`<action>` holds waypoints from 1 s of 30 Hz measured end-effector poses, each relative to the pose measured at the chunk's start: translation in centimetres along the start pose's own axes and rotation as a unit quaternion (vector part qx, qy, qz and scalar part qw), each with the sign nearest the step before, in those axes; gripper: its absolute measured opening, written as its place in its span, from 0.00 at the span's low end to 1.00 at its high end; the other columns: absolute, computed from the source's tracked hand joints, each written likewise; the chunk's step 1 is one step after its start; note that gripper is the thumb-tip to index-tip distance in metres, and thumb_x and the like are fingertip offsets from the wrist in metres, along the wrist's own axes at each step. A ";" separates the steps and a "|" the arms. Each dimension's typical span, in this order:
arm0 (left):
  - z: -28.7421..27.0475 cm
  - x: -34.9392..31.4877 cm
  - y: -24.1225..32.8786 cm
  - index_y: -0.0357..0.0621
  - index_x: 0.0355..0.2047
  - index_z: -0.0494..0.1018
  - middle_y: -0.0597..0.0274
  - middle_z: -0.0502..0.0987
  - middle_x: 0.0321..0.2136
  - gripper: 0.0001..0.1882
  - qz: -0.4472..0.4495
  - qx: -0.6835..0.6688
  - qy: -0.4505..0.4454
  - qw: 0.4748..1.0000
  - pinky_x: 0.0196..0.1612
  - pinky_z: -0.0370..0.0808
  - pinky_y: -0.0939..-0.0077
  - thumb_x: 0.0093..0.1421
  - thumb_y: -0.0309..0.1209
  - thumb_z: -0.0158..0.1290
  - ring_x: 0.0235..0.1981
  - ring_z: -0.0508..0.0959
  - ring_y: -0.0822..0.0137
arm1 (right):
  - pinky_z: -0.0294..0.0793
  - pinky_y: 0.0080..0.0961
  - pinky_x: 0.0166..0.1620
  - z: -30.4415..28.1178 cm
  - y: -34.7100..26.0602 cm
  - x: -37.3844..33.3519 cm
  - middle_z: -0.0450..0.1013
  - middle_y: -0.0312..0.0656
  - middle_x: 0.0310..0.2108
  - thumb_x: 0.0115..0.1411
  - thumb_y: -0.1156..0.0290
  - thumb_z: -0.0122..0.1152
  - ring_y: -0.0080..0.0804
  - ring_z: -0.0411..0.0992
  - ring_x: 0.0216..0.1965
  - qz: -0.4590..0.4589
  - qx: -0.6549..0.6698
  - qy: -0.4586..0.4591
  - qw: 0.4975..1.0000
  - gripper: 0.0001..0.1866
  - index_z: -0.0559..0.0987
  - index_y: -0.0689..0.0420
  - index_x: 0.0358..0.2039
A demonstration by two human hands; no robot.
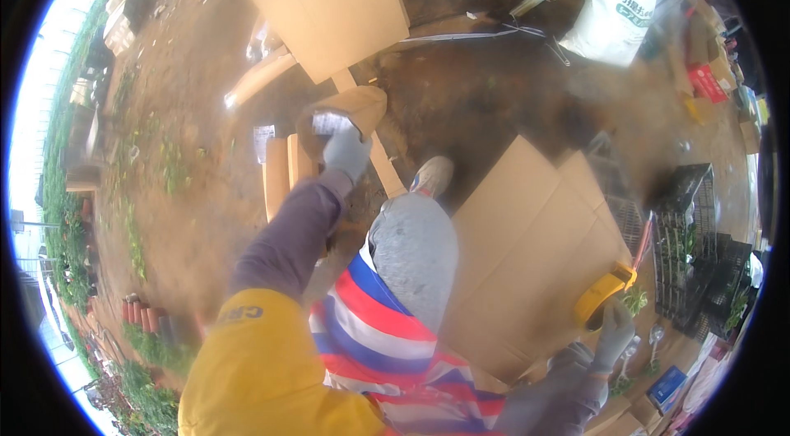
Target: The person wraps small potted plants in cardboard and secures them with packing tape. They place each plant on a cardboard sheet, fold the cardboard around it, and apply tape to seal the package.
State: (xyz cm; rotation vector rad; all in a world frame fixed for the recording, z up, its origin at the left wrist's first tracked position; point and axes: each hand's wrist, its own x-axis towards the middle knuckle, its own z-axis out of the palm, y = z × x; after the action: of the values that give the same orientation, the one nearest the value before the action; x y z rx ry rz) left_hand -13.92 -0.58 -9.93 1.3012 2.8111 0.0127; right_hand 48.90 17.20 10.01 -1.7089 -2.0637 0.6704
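Reaching forward, my gloved left hand [347, 158] is closed at the edge of a curved brown cardboard piece [367, 107] with a white label on it; its fingertips are partly hidden. My gloved right hand [613, 336], low on the right, grips a yellow tape dispenser [599, 296]. Beside the dispenser lies a large flattened cardboard box [527, 263], to the right of my grey-trousered knee. More folded cardboard [276, 177] stands just left of the labelled piece.
A big cardboard sheet [325, 4] lies ahead on the brown dirt floor. Far right stands a white printed sack [613, 8]. Black plastic crates [687, 247] are at the right, potted plants [148, 317] at the left. A striped cloth [387, 329] covers my lap.
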 end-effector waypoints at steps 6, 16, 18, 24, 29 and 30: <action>10.3 -9.1 4.4 0.40 0.31 0.81 0.40 0.81 0.33 0.22 -0.182 -0.276 -0.070 0.941 0.41 0.77 0.48 0.60 0.48 0.53 0.36 0.81 0.42 | 0.74 0.24 0.43 -0.4 1.6 0.2 0.80 0.41 0.37 0.65 0.71 0.62 0.25 0.75 0.38 -0.010 -0.061 -0.012 0.998 0.13 0.81 0.67 0.45; 17.1 -13.5 5.0 0.42 0.35 0.80 0.44 0.82 0.37 0.24 -0.242 -0.260 -0.162 0.921 0.41 0.78 0.49 0.60 0.52 0.51 0.38 0.83 0.44 | 0.72 0.21 0.39 0.0 6.9 -0.3 0.77 0.38 0.33 0.66 0.71 0.61 0.23 0.73 0.33 -0.030 -0.055 -0.014 0.998 0.11 0.81 0.67 0.43; 11.4 -12.6 4.4 0.42 0.35 0.79 0.45 0.82 0.37 0.24 -0.212 -0.238 -0.084 0.944 0.41 0.77 0.49 0.61 0.51 0.50 0.37 0.82 0.43 | 0.71 0.21 0.36 0.4 6.1 -0.3 0.77 0.38 0.31 0.66 0.71 0.61 0.23 0.72 0.30 -0.041 -0.026 -0.010 0.999 0.11 0.81 0.66 0.42; -0.7 -8.7 1.9 0.41 0.39 0.75 0.47 0.80 0.41 0.17 -0.165 -0.174 -0.077 0.968 0.43 0.78 0.48 0.67 0.42 0.45 0.39 0.82 0.43 | 0.66 0.21 0.28 1.1 0.2 -0.5 0.73 0.35 0.22 0.65 0.71 0.61 0.20 0.68 0.23 -0.053 -0.037 -0.008 0.998 0.10 0.81 0.67 0.40; -2.9 -3.9 0.7 0.43 0.41 0.75 0.47 0.81 0.38 0.13 -0.195 -0.112 -0.081 0.971 0.42 0.79 0.51 0.66 0.37 0.46 0.40 0.83 0.45 | 0.70 0.21 0.32 1.2 -1.0 -0.3 0.76 0.37 0.26 0.64 0.72 0.62 0.22 0.71 0.27 -0.014 -0.019 -0.031 0.999 0.11 0.82 0.67 0.41; -3.0 -3.0 0.2 0.43 0.41 0.75 0.48 0.81 0.37 0.13 -0.199 -0.093 -0.086 0.972 0.42 0.79 0.52 0.66 0.37 0.46 0.41 0.83 0.46 | 0.70 0.21 0.33 1.3 -0.8 -0.2 0.77 0.37 0.27 0.64 0.72 0.62 0.22 0.72 0.28 -0.011 -0.033 -0.020 0.999 0.11 0.82 0.67 0.41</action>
State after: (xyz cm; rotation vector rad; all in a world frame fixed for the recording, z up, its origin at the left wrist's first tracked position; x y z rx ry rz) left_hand -11.98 -2.66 -6.85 0.6527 2.7830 0.1377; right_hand 47.62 16.73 9.41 -1.7181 -2.1515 0.6413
